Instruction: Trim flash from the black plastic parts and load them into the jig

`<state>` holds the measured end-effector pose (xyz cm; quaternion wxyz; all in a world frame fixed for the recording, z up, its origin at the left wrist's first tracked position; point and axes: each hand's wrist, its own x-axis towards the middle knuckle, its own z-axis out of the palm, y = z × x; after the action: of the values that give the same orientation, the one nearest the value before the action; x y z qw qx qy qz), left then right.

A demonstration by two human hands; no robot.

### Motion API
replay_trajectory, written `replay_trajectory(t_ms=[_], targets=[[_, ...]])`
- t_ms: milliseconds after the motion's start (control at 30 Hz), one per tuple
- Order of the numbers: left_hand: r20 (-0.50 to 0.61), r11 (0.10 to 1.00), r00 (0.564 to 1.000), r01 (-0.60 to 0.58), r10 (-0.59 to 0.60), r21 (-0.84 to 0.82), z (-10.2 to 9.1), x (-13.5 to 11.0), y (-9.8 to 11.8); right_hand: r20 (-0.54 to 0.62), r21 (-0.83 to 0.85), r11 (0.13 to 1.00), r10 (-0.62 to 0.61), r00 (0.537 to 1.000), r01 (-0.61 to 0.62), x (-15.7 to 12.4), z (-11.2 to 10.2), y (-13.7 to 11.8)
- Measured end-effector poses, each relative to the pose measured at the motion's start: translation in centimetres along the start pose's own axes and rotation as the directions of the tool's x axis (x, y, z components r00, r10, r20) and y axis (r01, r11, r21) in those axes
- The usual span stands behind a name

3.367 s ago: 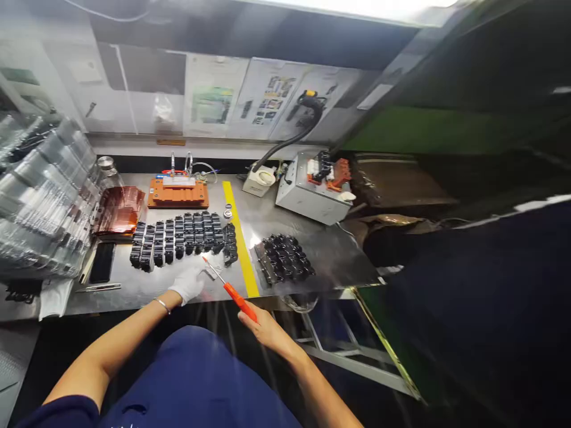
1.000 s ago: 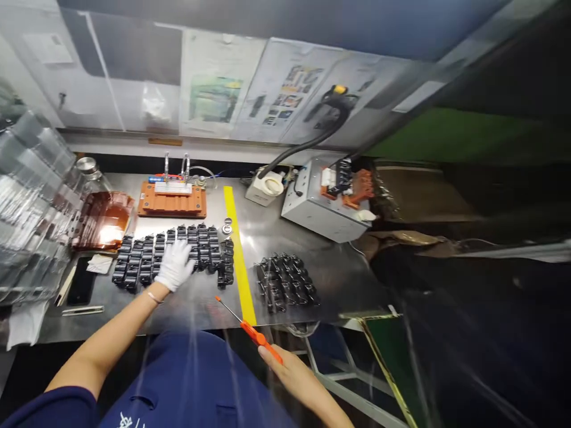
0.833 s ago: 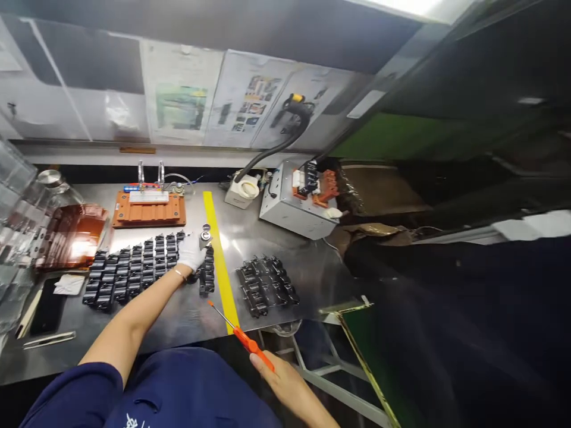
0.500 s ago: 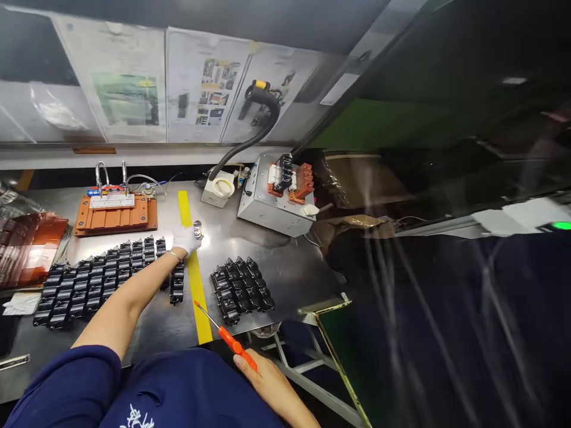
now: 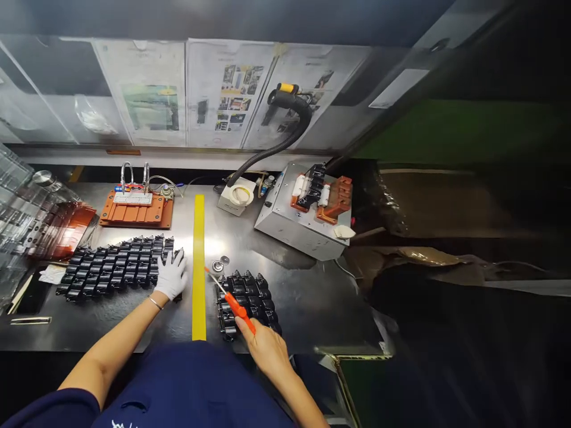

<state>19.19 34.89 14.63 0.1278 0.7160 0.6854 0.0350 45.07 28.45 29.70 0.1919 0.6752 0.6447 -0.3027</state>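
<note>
My left hand (image 5: 172, 277), in a white glove, lies with fingers spread on the right end of a wide block of black ribbed plastic parts (image 5: 107, 267). Its palm and fingers hide some of them. In my bare right hand (image 5: 266, 351) is a screwdriver (image 5: 236, 306) with an orange handle, its thin shaft pointing up and left. The shaft passes above the left side of a smaller block of black parts (image 5: 250, 291). Just beyond the screwdriver's tip, two small round metal pieces (image 5: 217, 266) rest on the metal bench.
A yellow tape stripe (image 5: 198, 267) divides the bench (image 5: 303, 303). Behind stand an orange fixture (image 5: 134, 215), a white tape holder (image 5: 236, 196), a flexible black hose (image 5: 285, 139) and a grey metal box (image 5: 289, 220) carrying black and orange parts. Clear plastic trays (image 5: 35, 202) are stacked at left.
My left hand has left the round metal pieces and come down onto the black parts. Those pieces now lie right of the stripe, nearer me. My right hand and screwdriver have moved forward; the view has shifted.
</note>
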Motion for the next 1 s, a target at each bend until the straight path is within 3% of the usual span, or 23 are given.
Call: replay_trajectory(t_ms=[67,167,233,400,500,700,867,1000], targets=[[-0.055,0.993,0.992,0.119,-0.117,0.022,0.7,0.8,1.0,-0.028,-0.025,1.0,0.011,1.0,-0.012,0.5,-0.8,-0.3],[-0.082,0.938,0.937,0.344,-0.34,0.044,1.5,2.2,2.2,0.064,-0.014,0.986,-0.166,0.984,0.167,0.4,-0.9,-0.1],[-0.047,0.916,0.917,0.399,-0.396,0.055,1.7,2.5,2.3,0.103,0.015,0.976,-0.22,0.97,0.219,0.1,-0.4,0.5],[0.011,0.952,0.957,0.286,-0.289,0.108,2.3,-0.1,2.3,0.031,0.042,0.998,-0.037,0.999,0.035,0.3,1.1,1.6],[0.06,0.977,0.983,0.163,-0.172,0.137,3.5,-3.4,2.9,0.1,0.045,0.992,-0.123,0.987,0.119,0.6,1.7,1.2],[0.12,0.989,0.984,0.125,-0.135,0.083,4.7,-8.7,2.5,0.123,0.064,0.972,-0.235,0.964,0.228,1.1,2.0,-0.7],[0.223,0.959,0.934,0.284,-0.279,0.012,3.1,-9.7,1.7,0.095,0.125,0.956,-0.276,0.956,0.264,1.5,2.2,-3.2],[0.311,0.929,0.886,0.369,-0.343,-0.026,2.6,-11.6,0.2,0.153,0.257,0.883,-0.439,0.885,0.394,1.1,3.7,-5.8]])
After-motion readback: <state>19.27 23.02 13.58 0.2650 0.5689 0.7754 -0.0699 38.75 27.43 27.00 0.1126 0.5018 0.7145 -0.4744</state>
